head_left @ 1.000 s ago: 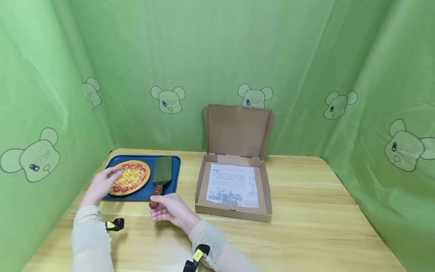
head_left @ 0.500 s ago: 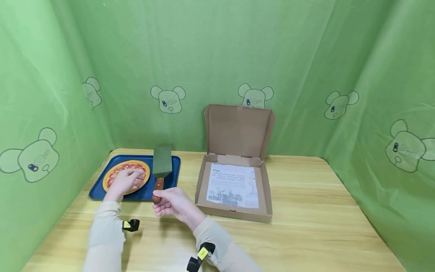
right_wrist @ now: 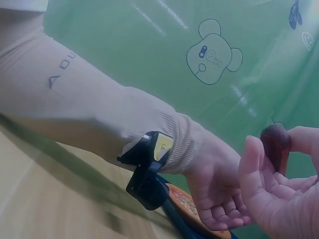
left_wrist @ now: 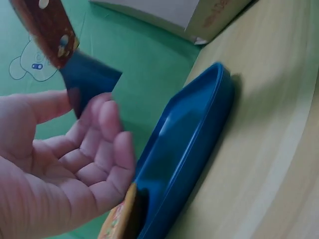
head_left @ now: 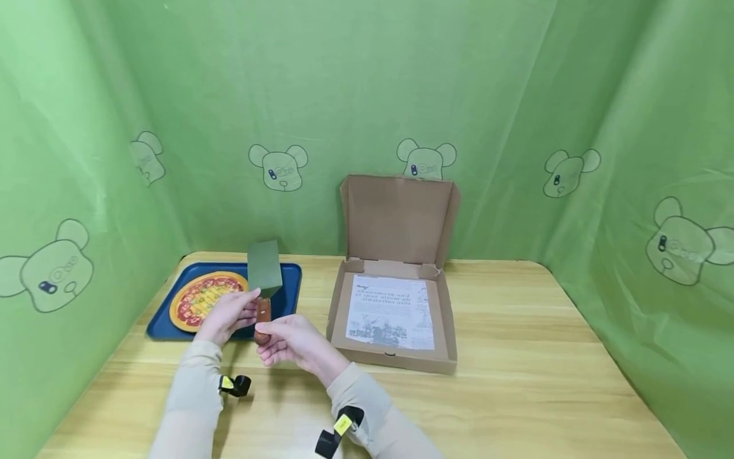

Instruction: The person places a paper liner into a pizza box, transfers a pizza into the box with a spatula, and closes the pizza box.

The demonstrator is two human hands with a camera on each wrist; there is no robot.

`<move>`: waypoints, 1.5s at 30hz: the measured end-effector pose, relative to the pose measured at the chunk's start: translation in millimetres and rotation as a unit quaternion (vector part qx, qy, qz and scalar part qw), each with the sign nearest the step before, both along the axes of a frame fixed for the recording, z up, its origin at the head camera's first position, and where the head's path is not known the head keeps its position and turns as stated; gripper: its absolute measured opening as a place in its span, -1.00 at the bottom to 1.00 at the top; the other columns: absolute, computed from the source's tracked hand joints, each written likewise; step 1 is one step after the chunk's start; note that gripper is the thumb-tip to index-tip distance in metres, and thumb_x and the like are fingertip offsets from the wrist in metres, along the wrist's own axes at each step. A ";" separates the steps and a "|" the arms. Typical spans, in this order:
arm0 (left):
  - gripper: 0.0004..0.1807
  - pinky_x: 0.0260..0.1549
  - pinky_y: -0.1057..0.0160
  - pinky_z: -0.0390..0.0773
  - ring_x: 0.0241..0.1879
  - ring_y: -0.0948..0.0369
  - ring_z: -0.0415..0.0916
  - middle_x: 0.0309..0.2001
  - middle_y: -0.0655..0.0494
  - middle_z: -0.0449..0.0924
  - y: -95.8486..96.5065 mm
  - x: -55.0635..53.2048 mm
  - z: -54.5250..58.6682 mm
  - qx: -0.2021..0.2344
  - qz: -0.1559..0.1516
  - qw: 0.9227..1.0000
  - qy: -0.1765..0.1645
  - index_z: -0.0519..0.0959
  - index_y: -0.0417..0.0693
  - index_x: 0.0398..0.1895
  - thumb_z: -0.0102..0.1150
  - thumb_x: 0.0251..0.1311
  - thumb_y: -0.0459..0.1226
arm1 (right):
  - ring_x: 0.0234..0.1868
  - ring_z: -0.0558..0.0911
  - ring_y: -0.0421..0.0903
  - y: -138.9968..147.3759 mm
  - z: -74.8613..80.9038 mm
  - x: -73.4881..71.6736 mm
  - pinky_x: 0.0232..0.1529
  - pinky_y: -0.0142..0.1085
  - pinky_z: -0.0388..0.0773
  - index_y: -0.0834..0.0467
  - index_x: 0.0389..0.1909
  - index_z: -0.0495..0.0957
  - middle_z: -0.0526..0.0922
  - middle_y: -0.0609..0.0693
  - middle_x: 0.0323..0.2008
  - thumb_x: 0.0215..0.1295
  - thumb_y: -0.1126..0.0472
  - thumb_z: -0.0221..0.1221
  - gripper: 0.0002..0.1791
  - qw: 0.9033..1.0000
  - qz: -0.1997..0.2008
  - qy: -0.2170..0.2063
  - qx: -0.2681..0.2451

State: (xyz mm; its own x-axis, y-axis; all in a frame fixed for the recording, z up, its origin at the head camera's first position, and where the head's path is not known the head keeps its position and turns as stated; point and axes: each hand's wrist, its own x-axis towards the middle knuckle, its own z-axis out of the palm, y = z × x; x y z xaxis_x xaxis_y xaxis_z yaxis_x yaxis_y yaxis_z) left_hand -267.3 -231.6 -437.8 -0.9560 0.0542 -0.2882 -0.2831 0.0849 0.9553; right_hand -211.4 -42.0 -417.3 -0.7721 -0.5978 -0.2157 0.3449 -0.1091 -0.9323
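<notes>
My right hand (head_left: 301,344) grips a spatula (head_left: 265,266) by the end of its brown wooden handle (right_wrist: 275,144), with the wide metal blade pointing away and raised over the blue tray (head_left: 291,288). Beside it, my left hand (head_left: 225,317) has its thumb and forefinger right at the neck where blade and handle meet. In the left wrist view the fingers (left_wrist: 102,154) are loosely bent, with a gap between thumb and fingers. A round pizza (head_left: 192,305) lies on the left part of the tray, partly covered by the left hand.
An open cardboard pizza box (head_left: 399,220) stands right of the tray, its lid upright. Printed paper (head_left: 390,312) lines its bottom. Green curtains (head_left: 344,95) enclose the wooden table (head_left: 516,382) at the back and sides.
The left hand has moved right, from the pizza's left side across it to the spatula's neck. The right hand has lifted the spatula off the tray, its blade now higher and tilted.
</notes>
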 end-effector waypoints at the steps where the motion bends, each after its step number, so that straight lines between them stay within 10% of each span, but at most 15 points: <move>1: -0.73 -0.27 0.40 0.62 -0.40 0.35 0.54 -0.44 0.27 0.55 0.8 0.1 0.4 0.014 0.010 1.000 -0.003 0.50 -0.09 -0.19 0.06 0.39 -0.06 | -0.65 0.58 -0.26 0.8 0.3 -1.0 -0.55 -0.46 0.61 0.13 -0.48 0.54 0.62 -0.07 -0.65 0.34 0.19 0.14 -0.81 1.000 0.005 -0.003 0.000; 16: -0.72 -0.32 0.38 0.59 -0.51 0.35 0.53 -0.58 0.27 0.56 13.8 1.9 8.8 0.188 0.088 0.978 0.000 0.58 0.07 -0.56 0.08 0.38 -0.24 | -0.76 0.50 -0.24 16.4 21.3 -31.1 -0.68 -0.46 0.53 0.13 -0.55 0.57 0.55 -0.05 -0.73 0.22 0.09 0.27 -0.76 0.985 0.040 0.039 0.164; 25: -0.68 -0.34 0.40 0.57 -0.56 0.34 0.52 -0.63 0.25 0.57 20.1 2.8 14.1 0.222 0.126 0.967 0.019 0.58 0.06 -0.59 0.07 0.38 -0.30 | -0.72 0.50 -0.21 8.7 32.3 -49.1 -0.38 -0.07 0.73 0.06 -0.72 0.38 0.45 -0.09 -0.71 0.12 0.10 0.37 -0.60 0.936 -0.016 0.156 0.314; 28: -0.68 -0.36 0.39 0.57 -0.58 0.33 0.51 -0.65 0.24 0.57 24.0 2.4 14.4 0.226 0.136 0.964 0.025 0.58 0.04 -0.60 0.09 0.36 -0.31 | -0.73 0.48 -0.22 11.4 38.7 -55.0 -0.54 -0.25 0.68 0.08 -0.73 0.39 0.44 -0.09 -0.73 0.10 0.10 0.39 -0.60 0.906 0.000 0.201 0.373; 34: -0.72 -0.39 0.41 0.57 -0.60 0.35 0.52 -0.66 0.25 0.58 33.4 1.2 12.5 0.222 0.145 0.964 0.038 0.55 0.03 -0.58 0.11 0.34 -0.32 | -0.72 0.42 -0.19 14.5 49.9 -61.8 -0.71 -0.45 0.31 0.11 -0.68 0.45 0.41 -0.11 -0.74 0.09 0.07 0.40 -0.64 0.813 0.009 0.315 0.490; 42: -0.78 -0.40 0.40 0.56 -0.59 0.35 0.51 -0.66 0.24 0.57 50.6 2.1 9.4 0.256 0.162 0.953 0.027 0.49 -0.02 -0.53 0.15 0.31 -0.32 | -0.52 0.60 -0.14 10.6 46.3 -56.1 -0.61 -0.31 0.49 0.12 -0.45 0.63 0.68 -0.06 -0.49 0.12 0.21 0.33 -0.92 0.657 -0.084 0.464 0.589; 45: -0.75 -0.40 0.38 0.55 -0.60 0.34 0.50 -0.66 0.23 0.57 55.9 2.6 7.5 0.271 0.167 0.948 0.019 0.51 -0.02 -0.57 0.16 0.30 -0.32 | -0.54 0.65 -0.09 9.6 39.0 -56.0 -0.72 -0.24 0.50 0.08 -0.48 0.66 0.71 -0.04 -0.50 0.18 0.25 0.26 -0.92 0.613 -0.116 0.492 0.608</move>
